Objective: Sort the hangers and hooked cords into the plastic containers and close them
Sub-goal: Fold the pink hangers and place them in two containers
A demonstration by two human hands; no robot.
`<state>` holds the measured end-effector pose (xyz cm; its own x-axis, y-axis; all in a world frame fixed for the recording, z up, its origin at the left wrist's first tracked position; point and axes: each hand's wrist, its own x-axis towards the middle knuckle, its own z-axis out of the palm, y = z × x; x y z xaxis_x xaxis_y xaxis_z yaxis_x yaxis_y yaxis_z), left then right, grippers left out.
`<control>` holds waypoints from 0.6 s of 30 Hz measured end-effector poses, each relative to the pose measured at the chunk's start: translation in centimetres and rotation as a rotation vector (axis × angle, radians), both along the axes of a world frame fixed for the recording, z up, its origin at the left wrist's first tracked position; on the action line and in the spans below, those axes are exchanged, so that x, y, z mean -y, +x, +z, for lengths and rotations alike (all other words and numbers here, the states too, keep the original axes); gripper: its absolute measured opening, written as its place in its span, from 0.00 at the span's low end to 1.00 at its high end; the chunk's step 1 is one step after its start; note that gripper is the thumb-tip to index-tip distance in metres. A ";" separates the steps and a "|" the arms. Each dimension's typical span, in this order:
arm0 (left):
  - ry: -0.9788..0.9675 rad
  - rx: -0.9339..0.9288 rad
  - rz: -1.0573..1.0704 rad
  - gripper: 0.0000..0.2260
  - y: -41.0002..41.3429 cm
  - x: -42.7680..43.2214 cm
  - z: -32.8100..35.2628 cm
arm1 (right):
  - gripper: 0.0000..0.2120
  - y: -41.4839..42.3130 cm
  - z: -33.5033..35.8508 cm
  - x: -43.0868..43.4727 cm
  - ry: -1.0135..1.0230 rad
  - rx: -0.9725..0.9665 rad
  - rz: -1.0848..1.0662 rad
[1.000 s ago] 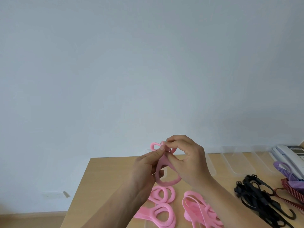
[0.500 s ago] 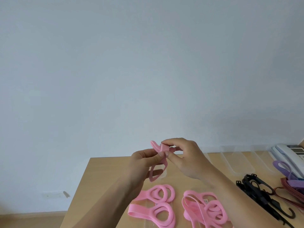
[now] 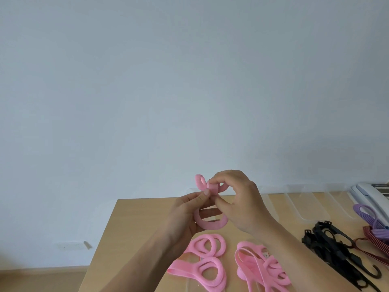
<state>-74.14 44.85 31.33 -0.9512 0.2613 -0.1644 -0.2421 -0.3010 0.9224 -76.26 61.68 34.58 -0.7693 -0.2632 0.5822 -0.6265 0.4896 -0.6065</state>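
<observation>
Both hands hold one pink looped hanger (image 3: pixel 210 225) up above the wooden table (image 3: pixel 139 224). My left hand (image 3: pixel 187 213) pinches it near the middle, with the lower loop hanging below the fingers. My right hand (image 3: pixel 240 199) pinches the upper loops with thumb and fingertips. Below, more pink hangers (image 3: pixel 207 245) lie on the table in two heaps, the second heap (image 3: pixel 263 266) to the right. Black hooked pieces (image 3: pixel 328 247) lie further right, with purple hangers (image 3: pixel 368 218) and dark red cords (image 3: pixel 376 241) beyond.
Clear plastic containers (image 3: pixel 303 205) and lids stand in a row along the table's far edge. A pale telephone (image 3: pixel 370 194) sits at the far right. The table's left edge drops to the floor, where a wall socket (image 3: pixel 71 245) shows.
The pink hanger has turned in my fingers: its lower loop now hangs wide and rounder below my left hand. My right hand has shifted its pinch on the upper loops.
</observation>
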 end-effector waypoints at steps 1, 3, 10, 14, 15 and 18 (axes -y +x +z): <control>0.007 0.003 0.001 0.19 0.0 0.0 0.1 | 0.13 0.1 -0.3 0.2 0.014 -0.040 -0.010; 0.029 0.027 0.027 0.19 -0.1 -0.1 0.1 | 0.12 0.1 -0.8 0.5 0.058 -0.090 -0.022; 0.049 0.036 0.002 0.17 -0.2 0.8 -0.4 | 0.10 -0.2 -1.2 0.5 0.083 0.111 0.039; 0.075 0.073 -0.017 0.17 0.0 1.1 -0.4 | 0.08 -0.3 -1.4 1.4 0.142 0.124 0.037; 0.088 0.072 -0.030 0.16 0.0 1.3 -0.4 | 0.08 -0.2 -1.5 1.6 0.149 0.114 0.043; 0.150 0.062 -0.061 0.18 0.0 1.9 -0.3 | 0.10 0.2 -2.4 2.4 0.180 0.084 0.027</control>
<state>-74.10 42.94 31.04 -0.9221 0.3438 -0.1776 -0.3194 -0.4171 0.8509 -76.11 59.30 32.16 -0.8045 -0.3785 0.4576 -0.5916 0.5783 -0.5618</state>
